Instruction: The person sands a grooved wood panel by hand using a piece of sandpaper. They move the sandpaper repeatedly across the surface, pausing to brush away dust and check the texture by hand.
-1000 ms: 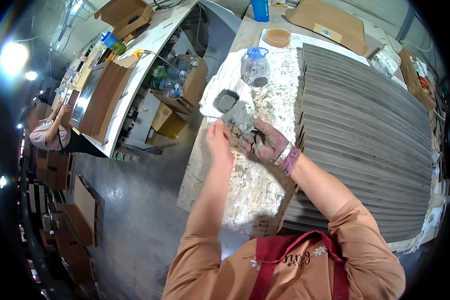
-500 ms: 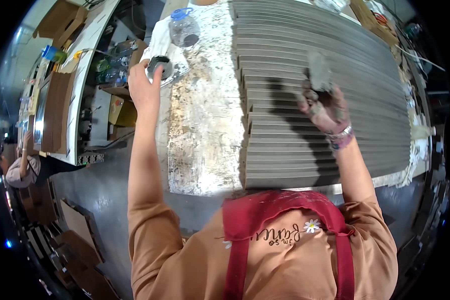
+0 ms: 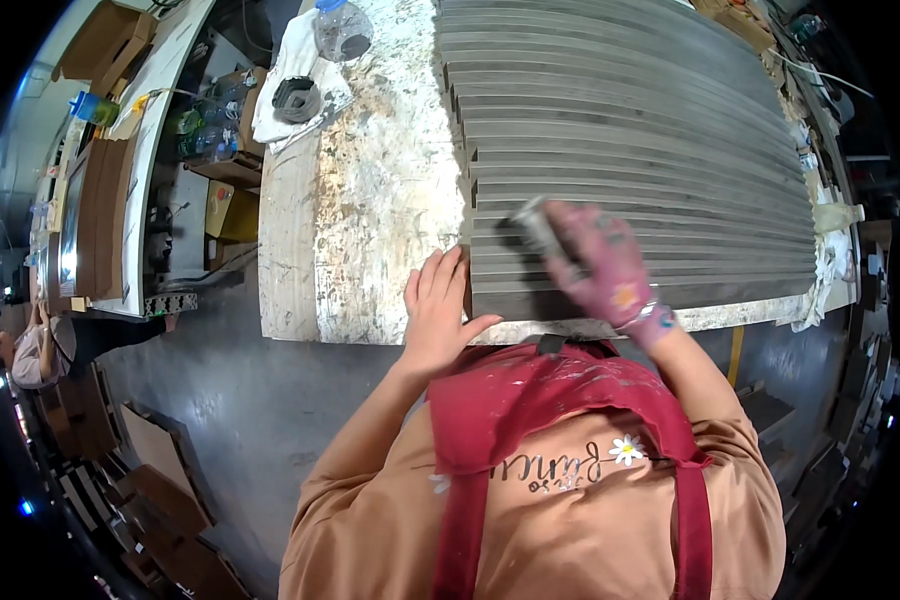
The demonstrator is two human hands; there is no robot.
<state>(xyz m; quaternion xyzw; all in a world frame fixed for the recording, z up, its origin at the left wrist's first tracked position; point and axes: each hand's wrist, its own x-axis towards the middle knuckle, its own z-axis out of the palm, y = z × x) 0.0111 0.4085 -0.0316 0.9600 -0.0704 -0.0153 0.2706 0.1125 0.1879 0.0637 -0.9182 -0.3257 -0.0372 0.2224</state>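
The person leans over a paint-spattered desk (image 3: 370,200) on which a broad row of grey slats (image 3: 650,130) lies side by side, their long edges touching. The slats serve as the landmark here.

The right hand (image 3: 600,262) is over the near slats, close to their left ends, its fingers wrapped around a small grey block (image 3: 536,225) that is pressed onto the slat surface. The hand looks pink-stained, and a bracelet sits at its wrist; it is blurred, so the grip cannot be read finely.

The left hand (image 3: 438,310) rests flat and spread, holding nothing, at the near left corner of the slats, fingertips touching the slat ends and the palm over the desk edge. The two hands are apart, the left one just to the left of the right.

Further left of the slats, at the far end of the desk, a white cloth (image 3: 280,80) carries a dark round tin (image 3: 296,98), and a clear plastic bottle (image 3: 341,28) lies just beyond it. Well left of the slats, across a grey floor (image 3: 230,400), stands a long shelf bench (image 3: 120,180) with cardboard boxes; another person (image 3: 32,350) sits near its end.
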